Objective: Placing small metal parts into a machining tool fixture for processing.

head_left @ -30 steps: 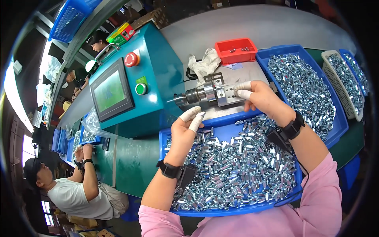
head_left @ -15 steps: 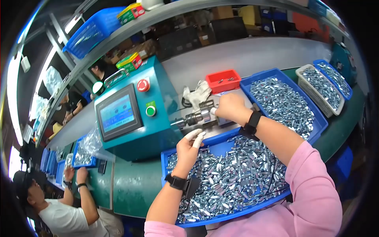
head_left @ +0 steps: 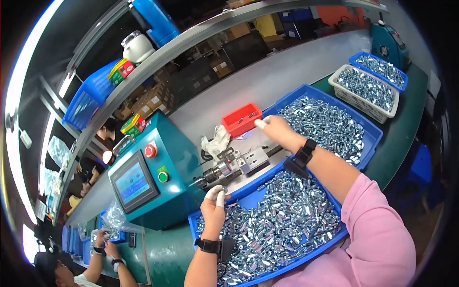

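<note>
My left hand (head_left: 213,210), white covers on its fingertips, pinches a small silvery metal part (head_left: 225,189) just in front of the chuck (head_left: 221,170) of a teal machine (head_left: 174,165). Below it lies a blue tray (head_left: 256,196) heaped with short shiny metal pieces (head_left: 272,225). My right hand (head_left: 283,133) is raised over the near left corner of a second blue tray (head_left: 370,138) of similar pieces, beside a red bin (head_left: 235,128). Its covered thumb and finger are pressed together; what they hold, if anything, is hidden. The clamp block (head_left: 253,160) beside the chuck is uncovered.
A pale glove (head_left: 217,141) lies behind the chuck. Farther right stand a white basket (head_left: 368,91) and a small blue tray (head_left: 382,69), both full of metal pieces. A shelf rail (head_left: 186,33) crosses overhead. At lower left a co-worker's hands (head_left: 107,244) work by another tray.
My right hand has left the clamp block and moved to the far tray's edge beside the red bin. My left hand stays near the chuck, still pinching. The whole view has turned and shifted.
</note>
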Tool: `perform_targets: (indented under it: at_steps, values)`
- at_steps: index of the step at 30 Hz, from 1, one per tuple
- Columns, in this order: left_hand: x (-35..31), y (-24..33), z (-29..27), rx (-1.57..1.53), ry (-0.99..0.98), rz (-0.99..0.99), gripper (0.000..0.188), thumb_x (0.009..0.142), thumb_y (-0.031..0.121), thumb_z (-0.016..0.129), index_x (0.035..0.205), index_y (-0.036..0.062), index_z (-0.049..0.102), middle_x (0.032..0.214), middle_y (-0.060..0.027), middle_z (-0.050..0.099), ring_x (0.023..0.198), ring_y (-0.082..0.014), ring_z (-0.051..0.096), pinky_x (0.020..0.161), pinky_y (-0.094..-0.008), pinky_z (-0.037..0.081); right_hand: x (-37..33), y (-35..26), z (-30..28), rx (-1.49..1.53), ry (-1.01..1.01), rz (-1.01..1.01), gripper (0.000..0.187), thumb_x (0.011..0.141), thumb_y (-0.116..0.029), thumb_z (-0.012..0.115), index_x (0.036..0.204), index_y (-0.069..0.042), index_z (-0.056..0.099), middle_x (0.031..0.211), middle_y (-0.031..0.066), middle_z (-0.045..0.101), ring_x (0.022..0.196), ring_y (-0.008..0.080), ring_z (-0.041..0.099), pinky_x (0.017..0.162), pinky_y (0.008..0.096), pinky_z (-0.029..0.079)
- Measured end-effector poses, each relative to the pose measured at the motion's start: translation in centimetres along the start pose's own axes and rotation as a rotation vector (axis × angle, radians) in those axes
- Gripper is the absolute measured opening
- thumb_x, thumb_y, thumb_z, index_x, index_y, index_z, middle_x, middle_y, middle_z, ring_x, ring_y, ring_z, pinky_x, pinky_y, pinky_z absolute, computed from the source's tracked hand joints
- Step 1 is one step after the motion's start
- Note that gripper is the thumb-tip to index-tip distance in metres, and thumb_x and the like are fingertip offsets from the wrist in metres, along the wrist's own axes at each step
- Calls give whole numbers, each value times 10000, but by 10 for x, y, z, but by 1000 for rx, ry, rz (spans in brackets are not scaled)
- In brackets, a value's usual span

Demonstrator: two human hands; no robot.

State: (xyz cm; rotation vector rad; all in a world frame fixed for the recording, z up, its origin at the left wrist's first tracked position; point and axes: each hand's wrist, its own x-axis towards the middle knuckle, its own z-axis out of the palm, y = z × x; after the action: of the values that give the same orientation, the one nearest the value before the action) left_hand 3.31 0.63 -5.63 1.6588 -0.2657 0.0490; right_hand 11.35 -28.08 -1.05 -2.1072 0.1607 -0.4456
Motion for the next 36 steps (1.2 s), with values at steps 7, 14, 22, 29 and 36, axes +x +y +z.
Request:
perform_targets:
  at_steps: [7,14,22,29,36]
  values:
    - [8,20,17,739,55,583,137,825,58,615,961,60,629,906,-57,639,897,-183,579,751,-269,448,-34,-14,18,282,5,-258,317,851,-291,532,880,9,631,716,194,623,698,349,606,658,424,460]
    - [70,50,60,1036,36,696,120,761,116,675,881,102,675,840,-69,621,867,-239,538,813,-336,388,-38,-23,3,253,2,-257,266,859,-222,567,939,25,620,751,171,631,647,261,605,603,344,459]
    - [92,51,52,1223,-91,464,135,772,178,670,892,132,709,821,-62,594,906,-227,509,822,-372,378,-38,-22,9,244,4,-294,256,843,-217,545,900,17,630,750,198,624,675,317,610,618,387,459]
    - [70,65,67,1300,-34,697,183,754,206,684,904,102,696,831,-94,625,919,-255,529,843,-403,360,-41,-19,13,154,-214,-238,262,825,-222,542,844,19,645,690,189,617,635,311,611,600,387,466]
    - [-9,47,43,1123,-631,26,184,774,158,674,887,13,661,803,-148,623,705,-258,611,678,-321,483,-50,-30,8,74,-591,-85,283,828,-230,545,829,34,646,607,151,589,482,235,587,536,363,468]
